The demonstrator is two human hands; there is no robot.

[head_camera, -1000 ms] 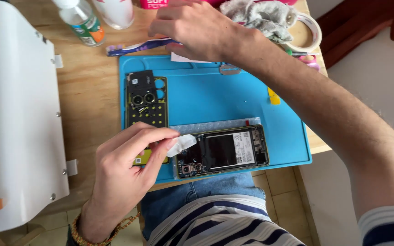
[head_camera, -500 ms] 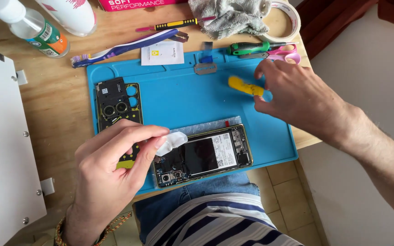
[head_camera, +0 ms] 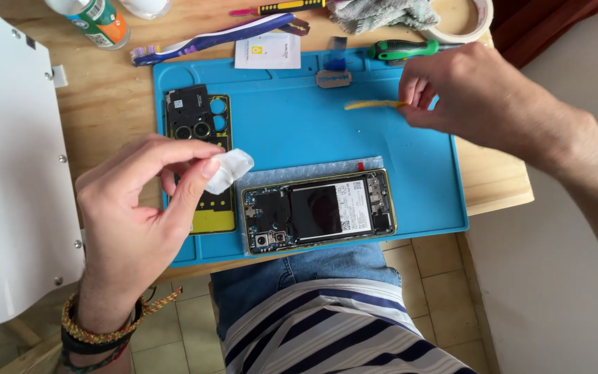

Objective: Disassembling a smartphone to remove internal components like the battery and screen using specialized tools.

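An opened phone lies face down on a blue work mat, its battery and circuit boards exposed. My left hand pinches a small white wipe pad just left of the phone's upper corner. My right hand hovers over the mat's right part and holds a thin yellow pry tool by one end. The phone's dark back cover with camera holes and a yellow rim lies on the mat, partly under my left hand.
A white machine housing fills the left. Along the wooden table's back edge lie a purple toothbrush, a bottle, a white card, a green-handled screwdriver, a grey cloth and a tape roll.
My right hand came back from the far edge, picked up the yellow tool and now holds it lifted over the mat. My left hand lifted the wipe slightly off the phone.
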